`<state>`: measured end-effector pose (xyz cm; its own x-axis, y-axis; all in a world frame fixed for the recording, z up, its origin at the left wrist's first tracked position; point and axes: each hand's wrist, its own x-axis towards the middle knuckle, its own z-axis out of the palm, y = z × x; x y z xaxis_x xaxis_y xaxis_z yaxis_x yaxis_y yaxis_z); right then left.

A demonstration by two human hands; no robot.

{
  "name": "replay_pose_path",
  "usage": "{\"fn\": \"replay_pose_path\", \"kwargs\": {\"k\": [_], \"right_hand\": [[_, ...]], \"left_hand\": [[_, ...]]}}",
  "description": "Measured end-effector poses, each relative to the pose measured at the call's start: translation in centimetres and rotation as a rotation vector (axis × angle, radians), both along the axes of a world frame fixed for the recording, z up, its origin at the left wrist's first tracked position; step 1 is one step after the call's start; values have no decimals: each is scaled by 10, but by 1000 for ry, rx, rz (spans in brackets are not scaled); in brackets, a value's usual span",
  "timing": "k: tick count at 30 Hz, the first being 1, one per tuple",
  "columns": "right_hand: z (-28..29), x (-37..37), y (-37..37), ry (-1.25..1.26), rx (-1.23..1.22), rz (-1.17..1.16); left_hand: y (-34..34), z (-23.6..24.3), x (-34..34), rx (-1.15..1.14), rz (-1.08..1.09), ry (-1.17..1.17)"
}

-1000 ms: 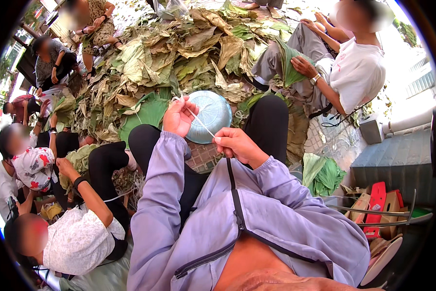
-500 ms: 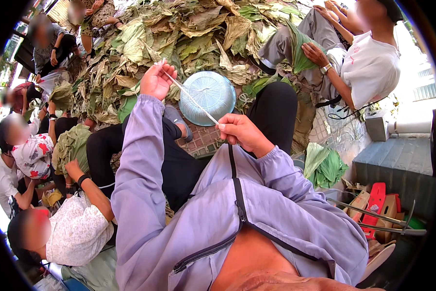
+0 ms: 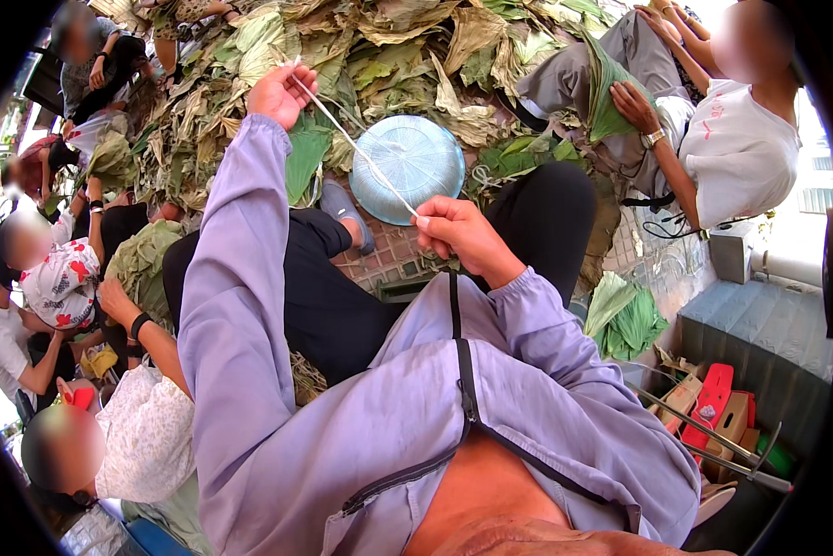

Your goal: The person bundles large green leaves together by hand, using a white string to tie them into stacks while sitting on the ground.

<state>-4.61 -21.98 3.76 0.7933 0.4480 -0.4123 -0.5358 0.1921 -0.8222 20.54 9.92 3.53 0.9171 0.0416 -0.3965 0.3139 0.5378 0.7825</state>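
Observation:
A length of white string [image 3: 352, 141] is stretched diagonally between my two hands. My left hand [image 3: 284, 93], raised toward the upper left, grips its upper end with curled fingers. My right hand [image 3: 452, 232], lower and nearer my lap, pinches the other end between thumb and forefinger. Behind the string a light blue, round bowl-like object [image 3: 407, 167], upside down by the look of it, rests on the paved ground between my knees. A flat green leaf [image 3: 305, 157] lies just below my left hand.
A broad heap of dried leaves [image 3: 389, 46] spreads ahead. A person in white [image 3: 741, 157] at right holds a green leaf; several people [image 3: 134, 435] work at left. Folded green leaves [image 3: 630, 320], a metal box [image 3: 755, 315] and red and brown boards [image 3: 713, 403] are at my right.
My left hand has moved up and to the left, farther from my right hand, so a longer span of string shows between them. My right hand has risen slightly.

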Motion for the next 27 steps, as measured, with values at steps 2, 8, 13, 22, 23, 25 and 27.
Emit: {"fn": "replay_pose_path", "kwargs": {"k": [2,8,13,22,23,25,27], "right_hand": [[-1,13,8,-6,-15,6],[-21,43,29,4,16,-41],[-60,57,39,65,-15,-150],[-143,70,49,431,-3,-422],[-153,70,49,456,-12,-439],[-173,66,50,514,-29,-464],[-188,63,56,604,-47,-448]], "left_hand": [[13,9,23,14,41,-29],[32,37,83,-11,42,-129],[28,41,119,47,37,-199],[-4,-23,154,155,16,-114],[-11,-37,155,166,8,-90],[-22,-70,152,194,-2,-32],[-16,-105,143,320,-76,59]]}}
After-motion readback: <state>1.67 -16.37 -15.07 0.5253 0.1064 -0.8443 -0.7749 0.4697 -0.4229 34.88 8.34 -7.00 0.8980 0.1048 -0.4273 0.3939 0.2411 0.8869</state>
